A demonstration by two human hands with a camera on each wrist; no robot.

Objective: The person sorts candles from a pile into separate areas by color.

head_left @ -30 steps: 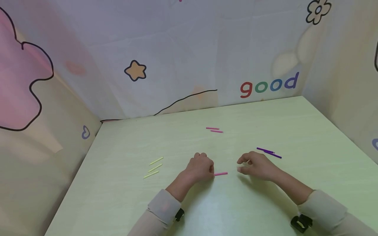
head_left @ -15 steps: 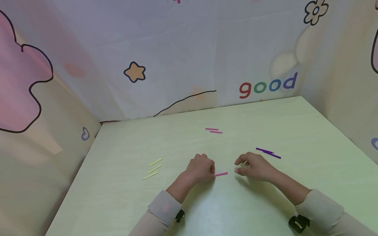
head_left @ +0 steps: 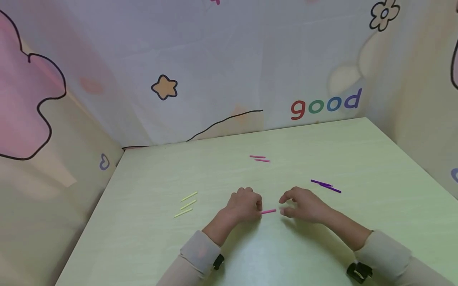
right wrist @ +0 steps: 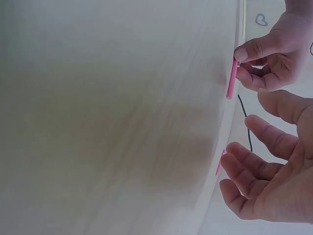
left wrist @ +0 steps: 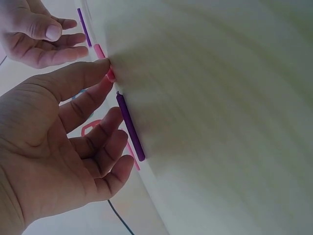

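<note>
My left hand (head_left: 245,205) pinches one end of a thin pink stick (head_left: 269,211) between thumb and forefinger, low at the table surface. The stick's free end points right, toward my right hand (head_left: 305,205). That hand holds nothing; thumb and fingers are parted in a loose curve just short of the stick's end. In the left wrist view a purple stick (left wrist: 131,128) with a small wick-like nub lies beside the left hand's other fingers. In the head view the left hand hides it.
Left of the hands lie three yellow sticks (head_left: 188,204). Two pink sticks (head_left: 257,156) lie farther back, and purple sticks (head_left: 329,187) lie behind the right hand. Printed cloth walls (head_left: 214,59) border the pale table (head_left: 150,174) at the back and sides.
My right hand has moved left, closer to the pink stick's free end. The left hand stays nearly in place, still pinching the stick.
</note>
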